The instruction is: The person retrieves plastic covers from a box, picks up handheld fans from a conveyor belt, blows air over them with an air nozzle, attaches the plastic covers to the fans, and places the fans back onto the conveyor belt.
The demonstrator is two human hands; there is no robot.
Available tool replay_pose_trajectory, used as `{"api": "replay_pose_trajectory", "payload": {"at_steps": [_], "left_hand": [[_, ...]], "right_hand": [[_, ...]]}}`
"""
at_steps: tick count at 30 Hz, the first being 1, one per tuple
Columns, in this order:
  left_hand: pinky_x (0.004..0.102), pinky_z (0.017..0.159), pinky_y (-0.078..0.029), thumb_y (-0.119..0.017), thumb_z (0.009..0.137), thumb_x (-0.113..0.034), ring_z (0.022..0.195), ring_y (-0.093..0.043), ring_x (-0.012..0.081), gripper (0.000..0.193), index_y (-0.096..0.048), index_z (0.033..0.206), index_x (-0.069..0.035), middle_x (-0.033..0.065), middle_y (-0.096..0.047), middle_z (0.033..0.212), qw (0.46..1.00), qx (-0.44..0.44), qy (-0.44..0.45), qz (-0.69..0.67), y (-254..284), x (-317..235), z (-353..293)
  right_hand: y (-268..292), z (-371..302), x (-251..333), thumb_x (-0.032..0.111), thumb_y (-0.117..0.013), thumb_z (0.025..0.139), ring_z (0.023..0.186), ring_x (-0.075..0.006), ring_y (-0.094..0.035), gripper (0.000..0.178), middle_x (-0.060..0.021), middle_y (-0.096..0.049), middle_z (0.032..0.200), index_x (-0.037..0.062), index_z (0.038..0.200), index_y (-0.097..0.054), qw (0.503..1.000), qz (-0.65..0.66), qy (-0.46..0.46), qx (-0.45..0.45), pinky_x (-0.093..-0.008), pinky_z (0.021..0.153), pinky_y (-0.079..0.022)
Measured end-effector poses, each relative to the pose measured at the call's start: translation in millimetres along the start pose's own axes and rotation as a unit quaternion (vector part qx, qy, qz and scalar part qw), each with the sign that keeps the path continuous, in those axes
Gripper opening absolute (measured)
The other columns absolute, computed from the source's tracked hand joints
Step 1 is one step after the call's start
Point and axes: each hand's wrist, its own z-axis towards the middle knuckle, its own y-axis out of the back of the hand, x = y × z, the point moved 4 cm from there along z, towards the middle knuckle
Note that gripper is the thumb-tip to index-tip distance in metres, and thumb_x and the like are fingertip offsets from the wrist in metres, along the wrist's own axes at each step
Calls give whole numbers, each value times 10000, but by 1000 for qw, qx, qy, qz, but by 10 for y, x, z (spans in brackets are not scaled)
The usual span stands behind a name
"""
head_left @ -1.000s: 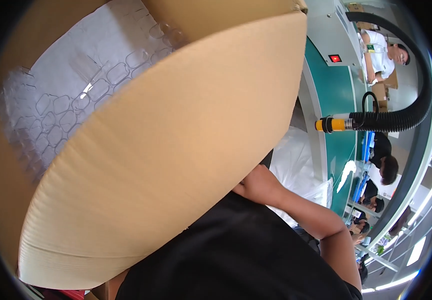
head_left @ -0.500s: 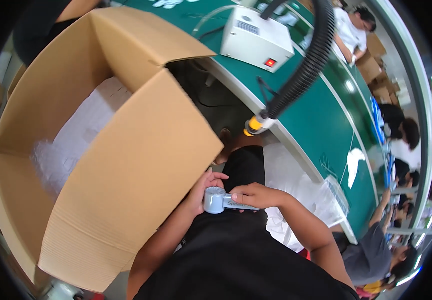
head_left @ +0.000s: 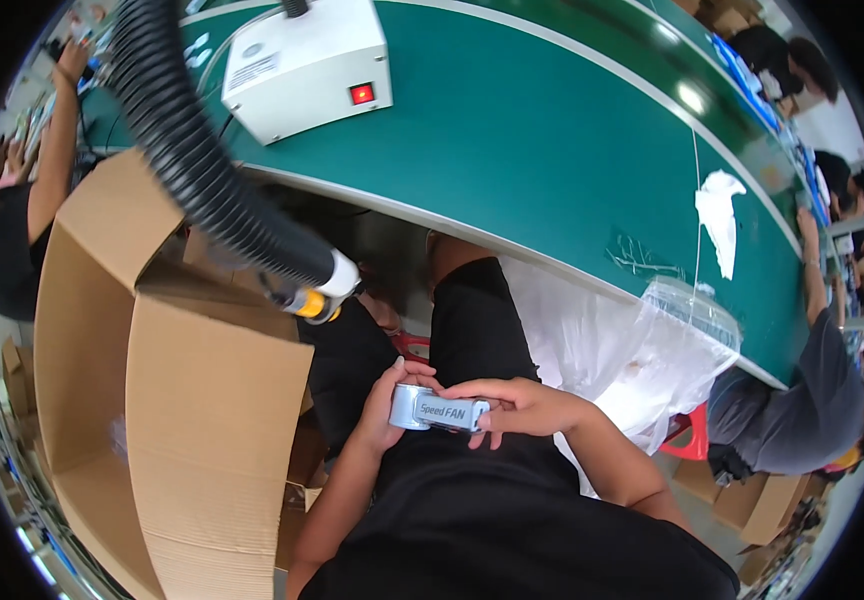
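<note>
Over my lap I hold a light blue handheld fan [head_left: 442,410], its round head to the left and its printed handle to the right. Around the round head curls my left hand [head_left: 386,402], partly hidden by it. My right hand [head_left: 527,406] grips the handle's far end, thumb and fingertips at its tip. Beyond my hands hangs a black ribbed hose [head_left: 202,170] with a white and yellow nozzle [head_left: 327,298] at its lower end.
At left stands a large open cardboard box [head_left: 212,430]. A green worktop [head_left: 532,120] carries a white machine [head_left: 312,70] with a lit red switch, and a crumpled white cloth [head_left: 719,215]. Clear plastic sheeting [head_left: 592,350] drapes off its edge. A co-worker's grey sleeve [head_left: 782,400] shows at right.
My view has swung right, so box, hose and machine appear farther left. The fan has been rolled so its printed side faces up, and my right hand has slid to the handle's end.
</note>
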Motion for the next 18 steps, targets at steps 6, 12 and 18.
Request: {"api": "replay_pose_trajectory", "payload": {"at_steps": [6, 12, 18], "left_hand": [[332, 774, -513, -330, 1020, -415, 825, -634, 222, 504, -589, 1079, 14, 147, -644, 898, 998, 50, 7, -28, -89, -76, 79], [344, 843, -506, -357, 1013, -398, 892, -640, 231, 475, -577, 1142, 3, 148, -659, 939, 998, 52, -17, -2, -63, -27, 101], [341, 880, -480, -291, 1030, -404, 931, -618, 226, 522, -556, 1151, 29, 145, -641, 981, 998, 35, -26, 34, -166, -36, 60]], "right_hand": [[77, 50, 28, 115, -488, 980, 1006, -201, -673, 571, -128, -648, 1113, 133, 1513, -286, 997, -56, 23, 49, -304, 781, -556], [108, 24, 131, 235, -602, 930, 658, -119, -643, 493, -55, -667, 811, 165, 1392, -442, 986, -160, 38, 1, -258, 645, -503], [45, -14, 305, 246, -605, 921, 636, -154, -616, 331, -50, -633, 734, 198, 1248, -583, 961, -230, 148, -41, -317, 588, -469]]}}
